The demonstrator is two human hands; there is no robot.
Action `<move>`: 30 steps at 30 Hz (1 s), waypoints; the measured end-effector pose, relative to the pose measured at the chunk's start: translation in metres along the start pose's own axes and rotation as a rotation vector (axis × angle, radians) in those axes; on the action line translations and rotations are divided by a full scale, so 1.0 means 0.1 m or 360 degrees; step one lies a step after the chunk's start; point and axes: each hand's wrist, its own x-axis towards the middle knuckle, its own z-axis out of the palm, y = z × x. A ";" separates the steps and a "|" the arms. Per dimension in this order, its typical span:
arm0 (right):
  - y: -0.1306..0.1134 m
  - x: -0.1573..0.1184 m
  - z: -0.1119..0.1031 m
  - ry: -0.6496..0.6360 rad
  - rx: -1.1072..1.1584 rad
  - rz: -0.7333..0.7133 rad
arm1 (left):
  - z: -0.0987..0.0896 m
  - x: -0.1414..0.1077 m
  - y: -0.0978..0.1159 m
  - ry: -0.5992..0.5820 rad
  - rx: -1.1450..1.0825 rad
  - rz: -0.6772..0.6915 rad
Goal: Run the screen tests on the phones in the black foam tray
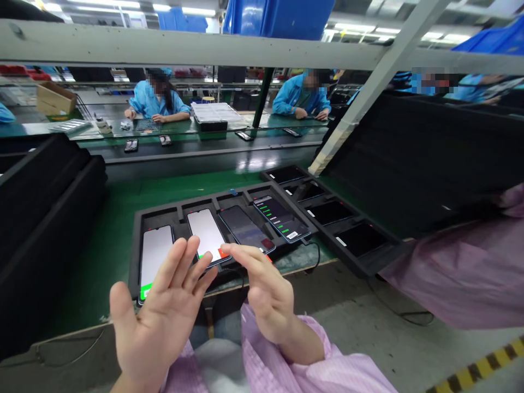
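Note:
My left hand (164,311) is raised palm up with its fingers spread and nothing in it. Beside it, my right hand (268,292) holds nothing, its fingers stretched out toward the left. Both hover over the near edge of a black foam tray (159,212). In its slots lie a phone with a white screen and green strip (156,251), another white-screened phone (204,229) partly behind my fingers, a dark-screened phone (243,225), and a phone showing green and white text lines (282,215). A cable (317,256) runs near the last one.
A second foam tray (360,265) with several dark phones adjoins on the right. Black foam stacks (45,229) stand at left. A slanted white post (376,82) rises behind the trays. Across the conveyor (204,164), people in blue work. A pink sleeve (462,267) is at right.

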 end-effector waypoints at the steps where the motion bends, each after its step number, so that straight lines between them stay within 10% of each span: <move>1: 0.00 0.02 0.01 0.0019 0.0061 -0.0038 | -0.02 0.00 -0.01 0.0006 0.0003 -0.0005; 10: 0.17 0.09 0.10 0.0298 0.0206 -0.0051 | -0.14 -0.02 0.03 0.0040 0.0377 0.0224; 18: 0.34 0.06 0.01 0.0047 -0.0270 -0.0134 | -0.87 -0.32 0.11 0.0523 0.1995 0.1226; 21: 0.43 0.04 0.03 -0.0134 -0.0739 -0.0305 | -1.09 -0.42 0.05 0.0938 0.2211 0.0827; 24: 0.49 0.02 0.06 -0.0244 -0.0971 -0.0323 | -1.13 -0.41 0.00 0.1271 0.1626 0.0234; 30: 0.57 -0.04 0.11 -0.0430 -0.1256 -0.0249 | -1.06 -0.30 0.00 0.1308 0.1474 0.0069</move>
